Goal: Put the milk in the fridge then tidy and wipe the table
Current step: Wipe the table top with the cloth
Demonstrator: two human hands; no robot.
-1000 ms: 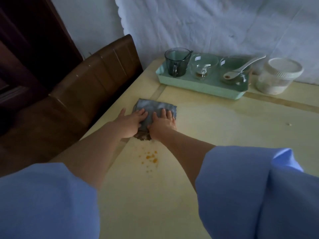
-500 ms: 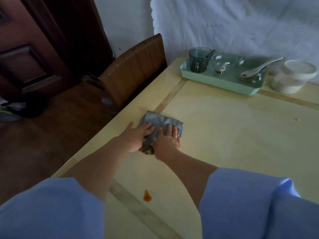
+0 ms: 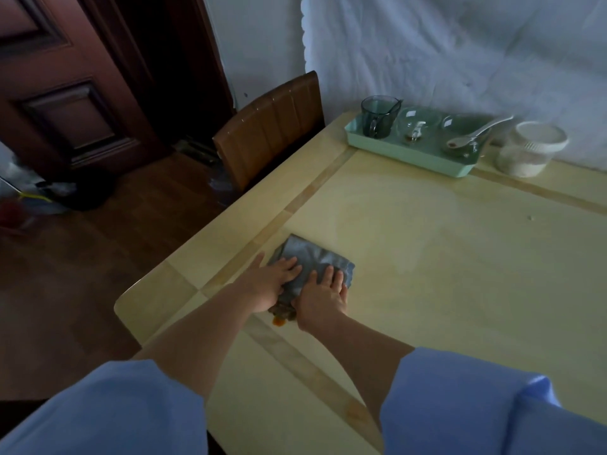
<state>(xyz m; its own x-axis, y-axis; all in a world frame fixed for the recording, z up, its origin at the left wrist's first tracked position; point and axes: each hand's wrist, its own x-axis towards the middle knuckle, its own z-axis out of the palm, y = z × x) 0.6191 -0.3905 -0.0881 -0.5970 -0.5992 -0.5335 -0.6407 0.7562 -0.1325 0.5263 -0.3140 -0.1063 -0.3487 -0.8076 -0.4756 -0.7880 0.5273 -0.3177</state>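
Pressing cloth flat beneath both hands' fingers.

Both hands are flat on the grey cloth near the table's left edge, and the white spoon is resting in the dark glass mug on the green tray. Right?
Not quite. The head view shows the white spoon resting in a clear glass bowl at the tray's right end, not in the dark glass mug. The rest holds: left hand and right hand press flat on the grey cloth; the green tray holds the mug.

left hand + right hand flat on cloth | table
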